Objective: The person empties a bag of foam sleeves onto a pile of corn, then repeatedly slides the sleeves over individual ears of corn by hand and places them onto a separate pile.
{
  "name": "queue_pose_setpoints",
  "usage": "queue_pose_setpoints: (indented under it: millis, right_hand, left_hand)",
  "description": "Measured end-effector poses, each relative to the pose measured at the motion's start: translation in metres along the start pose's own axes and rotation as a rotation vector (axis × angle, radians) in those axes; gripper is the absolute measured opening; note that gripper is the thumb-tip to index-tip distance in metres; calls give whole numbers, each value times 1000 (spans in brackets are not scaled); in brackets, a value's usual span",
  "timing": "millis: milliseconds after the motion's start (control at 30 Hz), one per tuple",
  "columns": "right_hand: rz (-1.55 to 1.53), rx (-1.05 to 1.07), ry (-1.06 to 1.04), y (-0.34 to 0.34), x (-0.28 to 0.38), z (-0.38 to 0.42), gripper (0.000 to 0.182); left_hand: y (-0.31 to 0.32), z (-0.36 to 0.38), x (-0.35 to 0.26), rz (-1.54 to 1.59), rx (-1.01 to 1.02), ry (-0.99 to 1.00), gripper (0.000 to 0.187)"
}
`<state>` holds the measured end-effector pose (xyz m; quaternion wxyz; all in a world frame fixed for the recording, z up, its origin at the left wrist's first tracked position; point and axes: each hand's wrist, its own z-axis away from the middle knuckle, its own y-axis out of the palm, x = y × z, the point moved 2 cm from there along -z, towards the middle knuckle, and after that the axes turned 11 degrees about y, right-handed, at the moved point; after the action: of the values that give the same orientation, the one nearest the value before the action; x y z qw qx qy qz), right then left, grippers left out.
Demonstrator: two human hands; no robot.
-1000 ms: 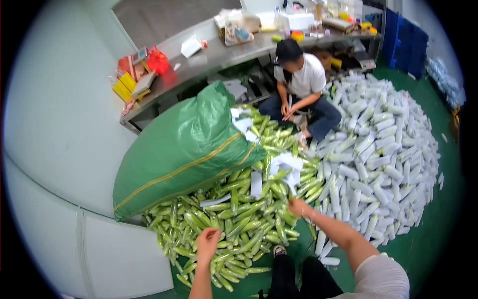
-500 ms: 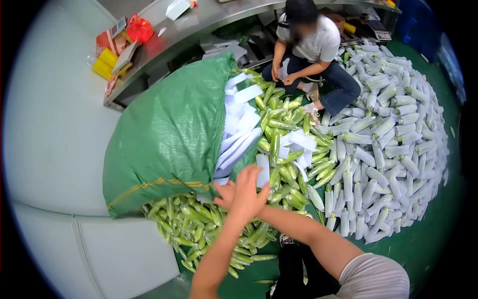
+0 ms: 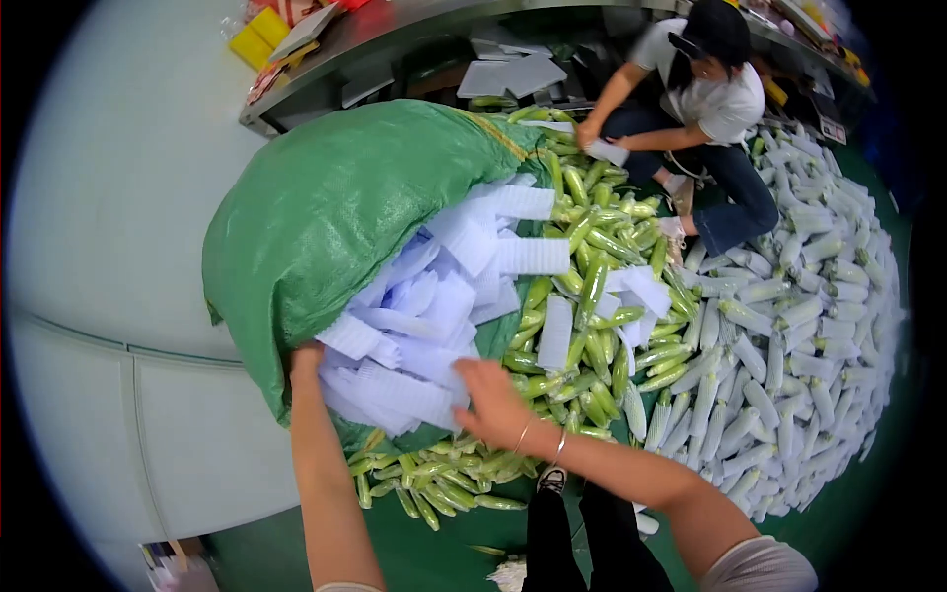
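Note:
The big green sack [image 3: 326,207] lies with its mouth wide, showing a heap of white foam net sleeves [image 3: 444,296]. At the sack's lower left edge, my left hand [image 3: 306,357] reaches in under the green fabric, which hides its fingers. My right hand [image 3: 495,403] is at the right side of the sleeves, thumb and forefinger apart, with nothing seen held between them. Green vegetables in clear wrap [image 3: 597,286] lie right of the sack, and more of them [image 3: 444,488] below it. Several loose sleeves [image 3: 636,291] rest on the right-hand vegetables.
A co-worker [image 3: 715,99] sits on the floor at the upper right, holding a white sleeve [image 3: 607,152]. Behind is a metal table [image 3: 395,37]. A large pile of sleeved vegetables [image 3: 789,326] covers the right. White panels [image 3: 197,424] stand at left.
The sack's mouth has been spread, exposing many more sleeves. My hands, crossed before, have parted: the left went to the sack's left edge, the right stays beside the sleeves. The view has shifted.

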<state>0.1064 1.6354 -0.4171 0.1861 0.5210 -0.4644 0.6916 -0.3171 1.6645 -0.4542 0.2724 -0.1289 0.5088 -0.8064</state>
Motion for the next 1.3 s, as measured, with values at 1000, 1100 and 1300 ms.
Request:
queue_pose_setpoints:
  millis: [1000,1100,1300]
  right_hand:
    - [987,-446,-42,104,-67,-328,53]
    - [1010,-547,94,27,-132,-361,56]
    - [1037,-542,462,-157,-285,-300,69]
  left_hand:
    - [-79,-13,-74,-3,-723,333,103]
    - [-65,-49,-67,50,-649,373,102]
    - [-33,-72,-114,-31,-533,305,101]
